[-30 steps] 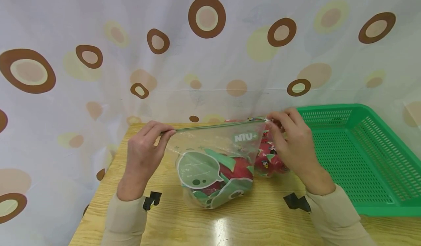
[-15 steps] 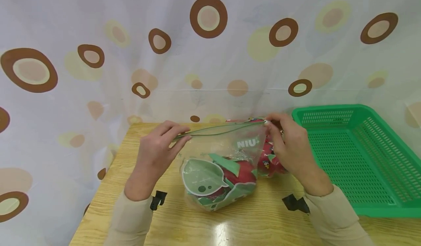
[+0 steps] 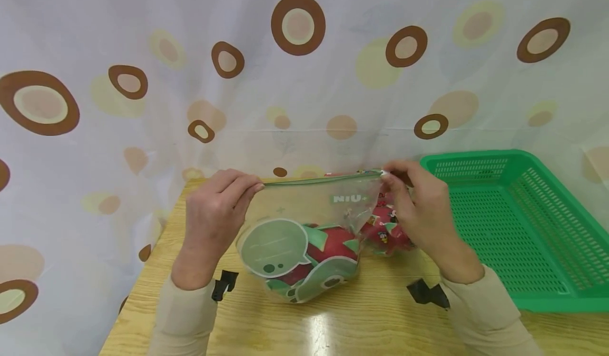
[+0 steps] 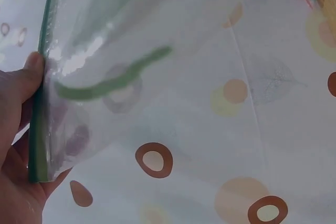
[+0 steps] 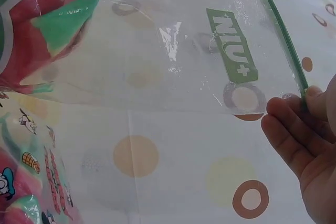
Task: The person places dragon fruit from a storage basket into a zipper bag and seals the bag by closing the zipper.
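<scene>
A clear zip bag (image 3: 304,205) with a green zip edge and "NIU+" print stands over the wooden table, red and green items (image 3: 333,242) lying in its lower part. My left hand (image 3: 216,213) pinches the left end of the zip edge between thumb and fingers. At the opposite end, my right hand (image 3: 423,208) pinches the corner by a small white piece. Between both hands the top edge is pulled taut. In the right wrist view the thumb and fingertips meet on the green strip (image 5: 286,40). What the items inside are cannot be told.
Behind the right side of the bag lies a second clear bag with cartoon prints and red and green contents (image 3: 387,229). A green plastic basket (image 3: 518,306) stands at the right. A patterned cloth (image 3: 304,91) hangs behind the wooden table (image 3: 371,313).
Half a second ago my left hand had shifted right and the zip edge bowed apart. Now that hand is back leftward and the edge is straight. My right hand has kept its pinch.
</scene>
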A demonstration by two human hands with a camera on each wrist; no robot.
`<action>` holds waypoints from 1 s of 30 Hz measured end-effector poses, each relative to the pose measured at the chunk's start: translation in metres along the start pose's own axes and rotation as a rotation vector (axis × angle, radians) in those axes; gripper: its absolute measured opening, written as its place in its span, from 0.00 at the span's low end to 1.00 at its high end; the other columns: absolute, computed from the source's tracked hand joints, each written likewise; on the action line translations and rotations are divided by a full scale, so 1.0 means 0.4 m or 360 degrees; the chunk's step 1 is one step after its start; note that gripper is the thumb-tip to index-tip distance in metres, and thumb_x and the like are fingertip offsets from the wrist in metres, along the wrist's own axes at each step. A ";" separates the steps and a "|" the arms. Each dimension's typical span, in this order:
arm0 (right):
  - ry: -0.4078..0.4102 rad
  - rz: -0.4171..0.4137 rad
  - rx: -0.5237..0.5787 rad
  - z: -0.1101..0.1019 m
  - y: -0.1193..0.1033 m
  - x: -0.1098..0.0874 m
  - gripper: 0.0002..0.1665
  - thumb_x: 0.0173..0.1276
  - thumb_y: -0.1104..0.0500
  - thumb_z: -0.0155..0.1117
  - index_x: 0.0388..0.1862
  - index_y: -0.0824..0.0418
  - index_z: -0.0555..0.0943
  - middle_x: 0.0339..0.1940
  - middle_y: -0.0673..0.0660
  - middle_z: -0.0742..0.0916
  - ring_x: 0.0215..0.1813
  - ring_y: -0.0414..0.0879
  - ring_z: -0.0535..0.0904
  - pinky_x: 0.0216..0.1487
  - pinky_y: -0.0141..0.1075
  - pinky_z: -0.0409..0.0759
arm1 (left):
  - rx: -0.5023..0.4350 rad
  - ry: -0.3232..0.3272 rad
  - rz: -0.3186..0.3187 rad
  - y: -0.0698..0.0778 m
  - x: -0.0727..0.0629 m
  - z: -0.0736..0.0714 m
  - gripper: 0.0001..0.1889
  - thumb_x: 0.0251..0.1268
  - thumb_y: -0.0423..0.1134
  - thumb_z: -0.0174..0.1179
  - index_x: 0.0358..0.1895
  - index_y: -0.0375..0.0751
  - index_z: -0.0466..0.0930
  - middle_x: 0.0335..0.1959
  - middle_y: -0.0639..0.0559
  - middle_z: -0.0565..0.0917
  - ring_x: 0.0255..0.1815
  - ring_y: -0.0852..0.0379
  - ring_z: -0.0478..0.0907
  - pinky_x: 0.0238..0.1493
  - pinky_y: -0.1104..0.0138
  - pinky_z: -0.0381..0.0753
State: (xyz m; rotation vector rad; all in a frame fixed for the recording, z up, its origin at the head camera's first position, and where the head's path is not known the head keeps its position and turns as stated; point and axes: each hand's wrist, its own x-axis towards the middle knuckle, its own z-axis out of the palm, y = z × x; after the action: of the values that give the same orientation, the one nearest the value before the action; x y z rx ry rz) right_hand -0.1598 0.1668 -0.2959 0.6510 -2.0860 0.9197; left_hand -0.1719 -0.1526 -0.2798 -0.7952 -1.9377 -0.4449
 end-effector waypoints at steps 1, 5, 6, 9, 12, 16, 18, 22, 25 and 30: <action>-0.0001 0.0002 0.0007 -0.002 -0.004 0.003 0.11 0.62 0.75 0.66 0.43 0.73 0.78 0.29 0.61 0.85 0.30 0.44 0.80 0.36 0.14 0.75 | 0.0013 0.0012 0.0009 0.001 0.003 -0.004 0.06 0.63 0.37 0.67 0.34 0.38 0.88 0.27 0.50 0.85 0.27 0.53 0.82 0.25 0.64 0.82; 0.0059 -0.0004 0.0081 -0.004 -0.019 0.012 0.11 0.61 0.76 0.66 0.42 0.73 0.79 0.28 0.61 0.85 0.29 0.43 0.80 0.36 0.14 0.75 | 0.0046 0.0070 -0.0001 0.003 0.011 -0.015 0.08 0.64 0.40 0.65 0.32 0.38 0.87 0.26 0.49 0.84 0.26 0.52 0.82 0.27 0.63 0.83; 0.0077 -0.0010 0.0099 -0.005 -0.023 0.015 0.11 0.61 0.76 0.66 0.42 0.72 0.79 0.28 0.61 0.85 0.29 0.42 0.80 0.36 0.14 0.76 | 0.0052 0.0087 -0.0009 0.003 0.011 -0.017 0.08 0.64 0.40 0.65 0.32 0.39 0.87 0.26 0.49 0.84 0.26 0.52 0.82 0.26 0.63 0.83; 0.0126 -0.0025 0.0150 -0.010 -0.036 0.021 0.11 0.61 0.77 0.66 0.42 0.72 0.80 0.27 0.61 0.85 0.29 0.40 0.80 0.36 0.15 0.76 | 0.0052 0.0138 -0.0023 0.004 0.013 -0.021 0.09 0.64 0.42 0.64 0.31 0.39 0.86 0.25 0.49 0.83 0.24 0.52 0.81 0.26 0.62 0.83; 0.0155 -0.0024 0.0163 -0.020 -0.048 0.027 0.11 0.60 0.77 0.66 0.42 0.72 0.81 0.28 0.62 0.85 0.30 0.39 0.80 0.38 0.15 0.76 | 0.0040 0.0157 -0.0010 0.006 0.015 -0.023 0.11 0.65 0.43 0.63 0.30 0.39 0.85 0.23 0.49 0.82 0.23 0.52 0.80 0.25 0.62 0.82; 0.0175 -0.0011 0.0145 -0.029 -0.054 0.031 0.13 0.58 0.79 0.67 0.42 0.73 0.81 0.30 0.63 0.85 0.31 0.38 0.79 0.40 0.14 0.76 | 0.0021 0.0137 -0.0015 0.009 0.019 -0.020 0.13 0.66 0.44 0.61 0.29 0.39 0.84 0.23 0.49 0.82 0.22 0.51 0.79 0.25 0.62 0.81; 0.0173 -0.0007 0.0139 -0.030 -0.053 0.032 0.14 0.57 0.80 0.66 0.42 0.73 0.81 0.30 0.63 0.85 0.31 0.37 0.78 0.39 0.14 0.75 | 0.0008 0.0107 -0.0046 0.009 0.022 -0.014 0.12 0.66 0.43 0.61 0.29 0.38 0.84 0.23 0.49 0.83 0.23 0.51 0.79 0.27 0.62 0.82; 0.0171 0.0007 0.0142 -0.026 -0.047 0.032 0.12 0.59 0.79 0.66 0.43 0.73 0.80 0.30 0.63 0.84 0.31 0.36 0.77 0.39 0.14 0.74 | 0.0030 -0.0014 -0.0138 0.010 0.029 0.007 0.09 0.66 0.41 0.62 0.32 0.39 0.85 0.27 0.48 0.84 0.28 0.50 0.80 0.33 0.61 0.83; 0.0181 0.0017 0.0124 -0.024 -0.043 0.030 0.11 0.61 0.77 0.65 0.43 0.72 0.80 0.30 0.64 0.84 0.32 0.34 0.77 0.38 0.14 0.73 | 0.0061 -0.0123 -0.0197 0.019 0.034 0.026 0.07 0.65 0.40 0.65 0.39 0.39 0.85 0.33 0.47 0.84 0.33 0.49 0.81 0.39 0.58 0.84; 0.0177 0.0013 0.0098 -0.019 -0.042 0.030 0.11 0.62 0.77 0.65 0.43 0.72 0.81 0.31 0.63 0.86 0.32 0.33 0.78 0.36 0.14 0.73 | 0.0136 -0.0272 -0.0139 0.054 0.045 0.059 0.22 0.61 0.42 0.70 0.57 0.39 0.80 0.46 0.45 0.84 0.46 0.46 0.81 0.58 0.52 0.79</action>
State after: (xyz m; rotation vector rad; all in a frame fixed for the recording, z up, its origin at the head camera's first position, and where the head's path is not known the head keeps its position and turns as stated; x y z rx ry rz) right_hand -0.1520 0.1607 -0.2763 0.6096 -1.9698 1.0053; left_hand -0.1781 -0.1165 -0.2755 -0.7145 -2.1416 -0.3530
